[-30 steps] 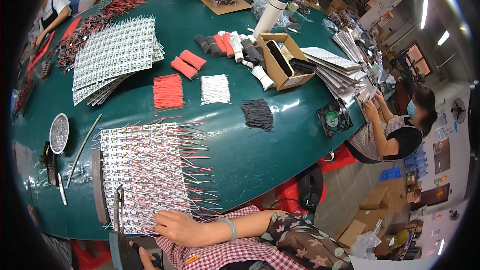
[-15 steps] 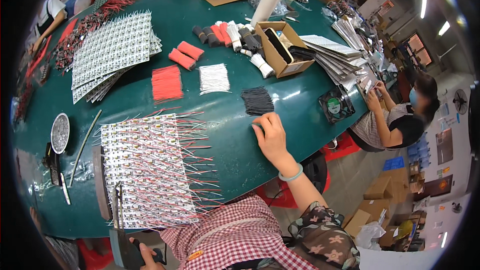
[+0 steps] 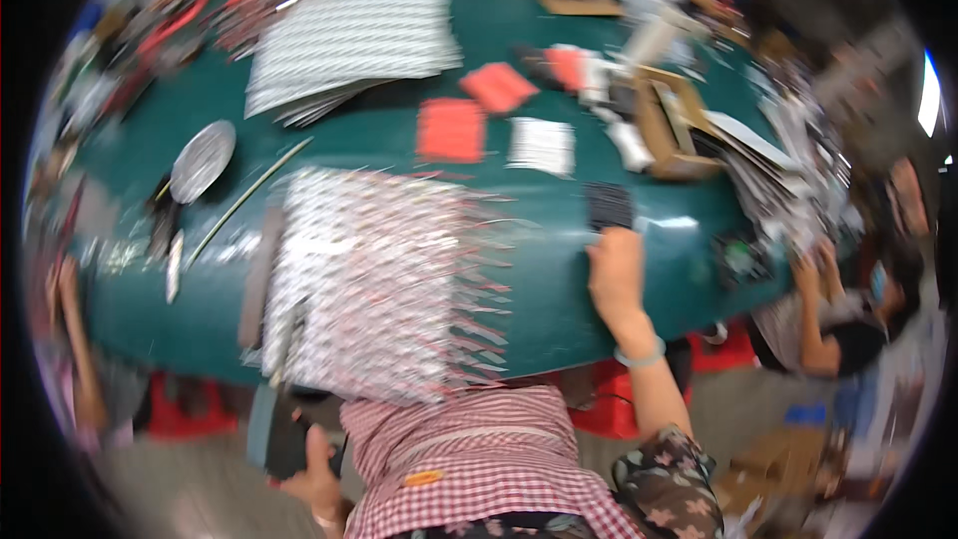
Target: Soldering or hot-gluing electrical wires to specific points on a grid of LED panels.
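My right hand [image 3: 617,274] reaches to the near edge of a flat pile of short black wires [image 3: 609,206]. Its fingers look curled, but blur hides whether they pinch a wire. At the lower left, my left hand [image 3: 314,474] is closed round the black grip of a tool with a blue-grey body [image 3: 261,429] and a long thin nose. That nose lies over the near left part of a white circuit board panel [image 3: 369,269]. Red and white wires [image 3: 484,289] stick out past the panel's right side. A dark bar [image 3: 261,274] runs along its left edge.
Red wires [image 3: 451,130] and white wires [image 3: 542,145] lie beyond the panel. Stacked panels [image 3: 349,45], an open carton [image 3: 667,155], a silvery dish [image 3: 203,162] and a thin rod [image 3: 249,195] share the green table. A co-worker [image 3: 818,319] sits at the right.
The view has turned, so the whole scene sits further right and is blurred. My right hand stays by the black wires, its fingers nearer to them. The left still grips the tool.
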`<action>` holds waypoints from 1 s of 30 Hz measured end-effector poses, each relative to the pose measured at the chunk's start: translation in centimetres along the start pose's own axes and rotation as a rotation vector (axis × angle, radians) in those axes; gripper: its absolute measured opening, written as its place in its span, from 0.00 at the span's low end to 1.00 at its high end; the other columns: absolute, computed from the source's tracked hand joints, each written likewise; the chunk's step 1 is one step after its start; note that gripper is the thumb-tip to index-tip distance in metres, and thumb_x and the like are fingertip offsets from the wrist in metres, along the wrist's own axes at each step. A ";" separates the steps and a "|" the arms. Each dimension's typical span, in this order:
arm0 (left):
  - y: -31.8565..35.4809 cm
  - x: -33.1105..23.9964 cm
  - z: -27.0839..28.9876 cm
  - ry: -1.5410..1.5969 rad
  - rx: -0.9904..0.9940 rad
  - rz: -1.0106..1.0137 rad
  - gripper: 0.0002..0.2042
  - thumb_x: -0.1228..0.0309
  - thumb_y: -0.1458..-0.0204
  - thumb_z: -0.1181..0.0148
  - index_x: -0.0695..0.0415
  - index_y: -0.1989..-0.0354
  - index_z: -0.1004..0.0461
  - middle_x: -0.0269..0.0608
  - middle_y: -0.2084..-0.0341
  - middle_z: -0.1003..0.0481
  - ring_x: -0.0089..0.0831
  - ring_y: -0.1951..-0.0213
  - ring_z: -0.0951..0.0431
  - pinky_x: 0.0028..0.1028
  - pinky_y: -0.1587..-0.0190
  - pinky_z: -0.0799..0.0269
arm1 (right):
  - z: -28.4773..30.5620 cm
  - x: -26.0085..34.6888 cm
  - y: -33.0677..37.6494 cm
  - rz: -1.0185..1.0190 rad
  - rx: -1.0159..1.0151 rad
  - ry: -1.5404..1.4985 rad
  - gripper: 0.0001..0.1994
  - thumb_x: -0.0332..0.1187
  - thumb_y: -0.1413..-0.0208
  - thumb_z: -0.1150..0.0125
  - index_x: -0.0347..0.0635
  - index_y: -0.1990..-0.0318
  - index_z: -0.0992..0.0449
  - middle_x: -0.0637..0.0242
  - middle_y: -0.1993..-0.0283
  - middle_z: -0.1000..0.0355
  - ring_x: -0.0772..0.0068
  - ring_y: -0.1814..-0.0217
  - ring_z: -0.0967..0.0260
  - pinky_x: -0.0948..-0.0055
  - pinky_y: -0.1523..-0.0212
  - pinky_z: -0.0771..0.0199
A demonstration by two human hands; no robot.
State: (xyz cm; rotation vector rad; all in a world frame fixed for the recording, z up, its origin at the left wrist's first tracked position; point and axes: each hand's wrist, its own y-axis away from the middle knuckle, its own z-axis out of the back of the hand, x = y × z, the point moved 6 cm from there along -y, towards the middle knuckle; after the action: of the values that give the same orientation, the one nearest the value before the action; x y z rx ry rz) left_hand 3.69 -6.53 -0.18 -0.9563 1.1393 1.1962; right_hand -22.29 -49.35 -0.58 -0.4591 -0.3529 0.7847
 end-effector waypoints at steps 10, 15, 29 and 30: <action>1.3 0.6 4.2 0.064 -0.001 -0.013 0.14 0.81 0.50 0.27 0.68 0.55 0.19 0.38 0.65 0.18 0.23 0.67 0.20 0.24 0.63 0.24 | 0.5 20.8 -3.1 0.164 0.138 -0.679 0.05 0.19 0.43 0.35 0.35 0.61 0.23 0.56 0.63 0.26 0.53 0.63 0.27 0.62 0.62 0.27; 3.2 1.5 5.6 0.057 -0.061 0.058 0.16 0.80 0.51 0.27 0.69 0.53 0.19 0.42 0.60 0.17 0.27 0.60 0.18 0.26 0.55 0.22 | -0.3 30.9 -3.5 0.305 0.284 -0.983 0.06 0.19 0.46 0.34 0.37 0.63 0.23 0.57 0.66 0.26 0.54 0.65 0.27 0.61 0.64 0.27; 4.6 3.4 7.9 -0.001 -0.054 0.143 0.14 0.76 0.51 0.26 0.68 0.56 0.18 0.44 0.64 0.15 0.28 0.64 0.17 0.26 0.59 0.22 | -5.1 35.8 2.2 0.344 0.364 -0.819 0.09 0.23 0.54 0.30 0.42 0.69 0.27 0.62 0.70 0.31 0.58 0.68 0.31 0.60 0.64 0.36; 4.6 3.5 8.0 -0.015 -0.049 0.133 0.14 0.76 0.51 0.27 0.68 0.56 0.18 0.45 0.65 0.15 0.28 0.65 0.17 0.26 0.60 0.22 | -5.0 36.0 2.3 0.354 0.353 -0.803 0.09 0.23 0.54 0.30 0.42 0.69 0.27 0.63 0.70 0.31 0.58 0.67 0.31 0.60 0.64 0.36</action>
State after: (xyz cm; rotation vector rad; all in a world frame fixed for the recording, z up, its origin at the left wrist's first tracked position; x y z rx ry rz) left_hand 0.30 2.58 -1.95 -0.9187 1.1805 1.3417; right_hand 2.32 -22.58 -1.19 0.1578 -0.8729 1.3401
